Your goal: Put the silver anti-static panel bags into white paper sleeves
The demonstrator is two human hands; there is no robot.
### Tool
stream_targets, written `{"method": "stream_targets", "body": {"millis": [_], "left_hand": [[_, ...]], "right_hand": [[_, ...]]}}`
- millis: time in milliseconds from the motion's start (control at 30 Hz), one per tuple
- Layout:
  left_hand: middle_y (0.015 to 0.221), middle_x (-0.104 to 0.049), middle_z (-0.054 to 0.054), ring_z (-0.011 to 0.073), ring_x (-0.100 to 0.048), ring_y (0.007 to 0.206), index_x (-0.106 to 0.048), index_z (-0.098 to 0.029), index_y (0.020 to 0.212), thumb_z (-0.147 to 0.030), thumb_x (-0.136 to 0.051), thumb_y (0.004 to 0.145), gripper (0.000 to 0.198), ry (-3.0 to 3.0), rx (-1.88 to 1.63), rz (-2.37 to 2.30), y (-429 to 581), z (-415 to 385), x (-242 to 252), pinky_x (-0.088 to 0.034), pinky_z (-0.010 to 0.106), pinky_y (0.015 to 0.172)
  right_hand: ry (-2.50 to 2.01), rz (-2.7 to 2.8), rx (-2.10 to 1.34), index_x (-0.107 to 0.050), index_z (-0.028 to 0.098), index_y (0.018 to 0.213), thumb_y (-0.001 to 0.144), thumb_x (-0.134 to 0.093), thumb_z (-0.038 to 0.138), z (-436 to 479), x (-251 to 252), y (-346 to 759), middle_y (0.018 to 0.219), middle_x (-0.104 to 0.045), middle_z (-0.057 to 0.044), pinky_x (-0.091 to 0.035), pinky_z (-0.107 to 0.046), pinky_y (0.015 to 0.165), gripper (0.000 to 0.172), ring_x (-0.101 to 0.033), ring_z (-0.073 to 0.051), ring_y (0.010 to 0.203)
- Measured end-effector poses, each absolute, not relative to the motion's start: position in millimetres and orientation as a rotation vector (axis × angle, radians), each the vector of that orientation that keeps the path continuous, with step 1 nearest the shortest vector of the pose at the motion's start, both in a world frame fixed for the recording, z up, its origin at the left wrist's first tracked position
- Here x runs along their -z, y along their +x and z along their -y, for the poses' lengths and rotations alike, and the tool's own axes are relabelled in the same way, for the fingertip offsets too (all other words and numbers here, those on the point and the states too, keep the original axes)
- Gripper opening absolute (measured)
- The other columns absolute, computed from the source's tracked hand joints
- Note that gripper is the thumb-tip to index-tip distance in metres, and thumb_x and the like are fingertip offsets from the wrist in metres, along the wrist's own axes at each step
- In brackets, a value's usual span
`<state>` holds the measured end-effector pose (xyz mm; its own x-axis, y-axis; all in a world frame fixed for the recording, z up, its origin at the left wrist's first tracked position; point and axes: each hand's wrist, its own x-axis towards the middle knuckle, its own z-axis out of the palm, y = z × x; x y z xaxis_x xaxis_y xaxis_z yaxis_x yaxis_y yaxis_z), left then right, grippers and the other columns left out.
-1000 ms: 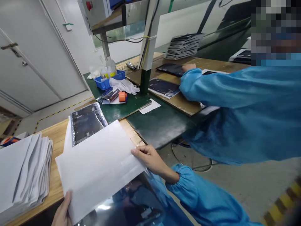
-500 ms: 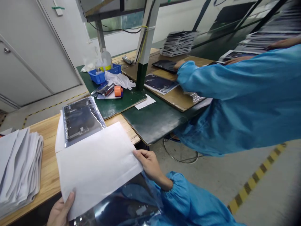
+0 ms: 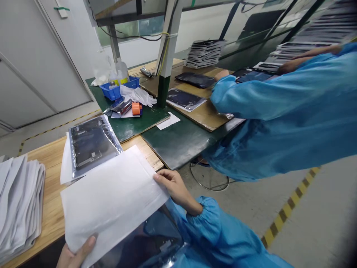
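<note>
My left hand [image 3: 75, 255] grips the near corner of a large white sheet [image 3: 111, 199], thumb lying on top. My right hand [image 3: 171, 185] pinches the sheet's right edge, fingers curled round it. Beneath the sheet, over my lap, lies a shiny transparent bag with a dark panel [image 3: 150, 243]. The sheet hangs partly over the near edge of the wooden table [image 3: 52, 167]. Just beyond it on the table sits another dark panel in a clear bag [image 3: 90, 143], resting on white paper.
A pile of white sheets [image 3: 16, 204] lies at the left. A co-worker in a blue coat [image 3: 279, 119] leans over the bench at right, handling dark panels [image 3: 195, 79]. A blue tray [image 3: 118, 88], white gloves [image 3: 136, 95] and an orange tape roll [image 3: 136, 108] sit on the green mat.
The sheet has shifted slightly left and toward me in both hands. The co-worker's near hand moved from one dark panel toward the panels further right.
</note>
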<state>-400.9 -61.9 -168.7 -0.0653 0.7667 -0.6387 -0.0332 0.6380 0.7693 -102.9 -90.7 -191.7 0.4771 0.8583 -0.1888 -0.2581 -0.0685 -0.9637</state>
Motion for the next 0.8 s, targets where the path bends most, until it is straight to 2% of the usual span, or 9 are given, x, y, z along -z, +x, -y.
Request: {"method": "stream_targets", "body": {"millis": [133,233,367,433,567,667,800], "left_hand": [[0.098,-0.074,0.009,0.0342,-0.065,0.101,-0.059,-0.018,0.123,-0.033,-0.09,0.043,0.087,0.575,-0.777,-1.501,-394,66,177,-0.059,0.036,0.079],[0.095,-0.075,0.009,0.0343,-0.065,0.101,-0.061,-0.017,0.119,-0.035,-0.089,0.043,0.083,0.548,-0.796,-1.501,-396,68,187,-0.059,0.037,0.079],[0.088,-0.076,0.007,0.0357,-0.065,0.101,-0.063,-0.017,0.115,-0.027,-0.091,0.038,0.083,0.475,-0.773,-1.519,-416,64,195,-0.058,0.038,0.083],[0.089,-0.076,0.004,0.0341,-0.065,0.102,-0.062,-0.02,0.117,-0.027,-0.09,0.041,0.081,0.474,-0.856,-1.552,-424,59,190,-0.057,0.037,0.086],[0.096,-0.075,-0.001,0.0282,-0.065,0.104,-0.06,-0.027,0.119,-0.028,-0.078,0.063,0.059,0.513,-1.163,-1.54,-409,45,160,-0.053,0.037,0.094],[0.102,-0.073,-0.001,0.0249,-0.065,0.104,-0.061,-0.029,0.116,-0.023,-0.071,0.072,0.046,0.59,-1.295,-1.415,-380,29,141,-0.054,0.036,0.092],[0.098,-0.073,0.004,0.0255,-0.064,0.104,-0.064,-0.022,0.108,-0.02,-0.072,0.072,0.038,0.677,-1.247,-1.29,-359,4,131,-0.054,0.035,0.091]], "right_hand": [[-1.352,0.475,-0.835,-0.062,0.018,0.059,0.066,-0.068,0.047,85,195,-111,0.057,-0.056,0.002,-0.038,-0.024,0.056,0.03,-0.046,-0.012,0.057],[-1.367,0.404,-0.855,-0.062,0.019,0.06,0.067,-0.066,0.054,86,200,-117,0.059,-0.058,0.002,-0.039,-0.024,0.058,0.036,-0.048,-0.013,0.06],[-1.289,0.43,-1.065,-0.07,0.018,0.083,0.067,-0.07,0.055,103,202,-105,0.075,-0.067,-0.003,-0.041,-0.024,0.058,0.04,-0.057,-0.017,0.069],[-1.179,0.437,-1.211,-0.07,0.017,0.093,0.059,-0.078,0.054,119,201,-96,0.086,-0.07,-0.007,-0.046,-0.027,0.062,0.051,-0.062,-0.021,0.078],[-0.872,0.483,-1.467,-0.07,0.014,0.096,0.035,-0.085,0.061,141,206,-109,0.094,-0.071,-0.015,-0.049,-0.046,0.081,0.078,-0.066,-0.031,0.09],[-0.766,0.38,-1.393,-0.069,0.016,0.093,0.034,-0.088,0.056,127,206,-147,0.088,-0.072,-0.013,-0.05,-0.047,0.08,0.074,-0.068,-0.031,0.086],[-0.778,0.175,-1.154,-0.066,0.02,0.09,0.056,-0.083,0.045,79,190,-183,0.094,-0.072,-0.008,-0.053,-0.041,0.081,0.045,-0.066,-0.028,0.095]]}}
